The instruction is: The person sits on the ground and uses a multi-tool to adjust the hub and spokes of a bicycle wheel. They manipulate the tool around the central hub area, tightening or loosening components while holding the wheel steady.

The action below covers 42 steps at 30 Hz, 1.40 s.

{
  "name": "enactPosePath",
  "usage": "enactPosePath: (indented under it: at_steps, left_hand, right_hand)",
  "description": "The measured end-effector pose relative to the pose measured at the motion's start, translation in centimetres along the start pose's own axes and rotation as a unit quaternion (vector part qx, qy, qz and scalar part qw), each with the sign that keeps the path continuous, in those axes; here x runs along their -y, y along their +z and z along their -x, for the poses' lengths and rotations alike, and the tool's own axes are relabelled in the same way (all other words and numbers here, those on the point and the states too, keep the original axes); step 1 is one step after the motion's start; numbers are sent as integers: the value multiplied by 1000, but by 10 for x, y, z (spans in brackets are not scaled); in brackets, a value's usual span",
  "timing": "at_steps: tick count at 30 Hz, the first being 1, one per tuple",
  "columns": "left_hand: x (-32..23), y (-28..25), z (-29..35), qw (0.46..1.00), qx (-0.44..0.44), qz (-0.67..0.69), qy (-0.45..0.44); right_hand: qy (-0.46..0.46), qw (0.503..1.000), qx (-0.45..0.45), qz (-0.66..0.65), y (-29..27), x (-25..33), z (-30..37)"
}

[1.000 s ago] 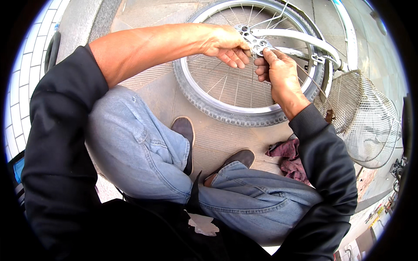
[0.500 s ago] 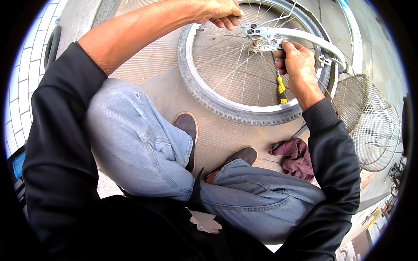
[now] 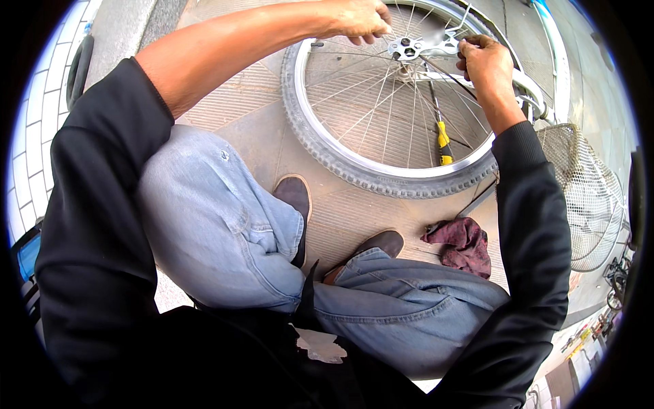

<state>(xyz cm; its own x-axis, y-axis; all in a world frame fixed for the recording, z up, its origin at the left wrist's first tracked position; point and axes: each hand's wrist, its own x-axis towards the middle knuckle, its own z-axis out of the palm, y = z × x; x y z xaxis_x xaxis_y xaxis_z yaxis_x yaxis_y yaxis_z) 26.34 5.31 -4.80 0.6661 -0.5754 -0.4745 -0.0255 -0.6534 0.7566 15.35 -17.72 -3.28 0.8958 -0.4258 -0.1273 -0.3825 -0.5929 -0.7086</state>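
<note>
A bicycle wheel (image 3: 320,151) with a knobby grey tyre lies on its side at the upper middle. Over its hub is a flat silver multi-hole spanner (image 3: 407,49), its far end overlapping the axle area. My right hand (image 3: 489,65) is closed on the spanner's right end, thumb and fingers pinching it. At the top edge, my left hand (image 3: 361,19) hovers over the wheel's left side, its fingers curled close to the spanner's left end. What those fingers grip, if anything, is hidden. A yellow-and-black screwdriver (image 3: 443,144) lies across the spokes and rim.
A wire mesh basket (image 3: 586,198) stands at the right, beside the white bicycle frame (image 3: 560,68). A dark red rag (image 3: 466,247) lies on the ribbed paving near my right shoe (image 3: 385,242). My left shoe (image 3: 294,198) stands in front of the tyre.
My right hand has moved up and to the right, and the spanner has turned and shifted right with it. My left hand has moved slightly right.
</note>
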Motion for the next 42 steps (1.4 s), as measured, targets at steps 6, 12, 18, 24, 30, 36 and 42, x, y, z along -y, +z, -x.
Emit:
enactPosePath:
  at_steps: [6,12,18,24,30,36,42]
  left_hand:
    - [-26,10,-6,996,-30,-48,71]
    - [-15,12,-34,968,-70,-19,240]
    - [5,4,-52,928,-88,-179,316]
    - [15,3,-49,917,-108,-274,268]
    - [-1,-7,-5,910,-91,-348,209]
    - [9,-14,-6,905,6,-404,132]
    - [5,-17,7,873,57,-453,169]
  right_hand:
    - [6,997,47,-63,7,21,-13]
    - [-14,986,72,-151,26,35,-25]
    - [26,969,126,-210,41,48,-36]
    - [41,960,176,-213,37,46,-38]
    - [31,952,244,-181,36,62,-25]
    - [-14,968,203,-148,25,63,-24]
    - [-3,979,127,-157,2,40,-15]
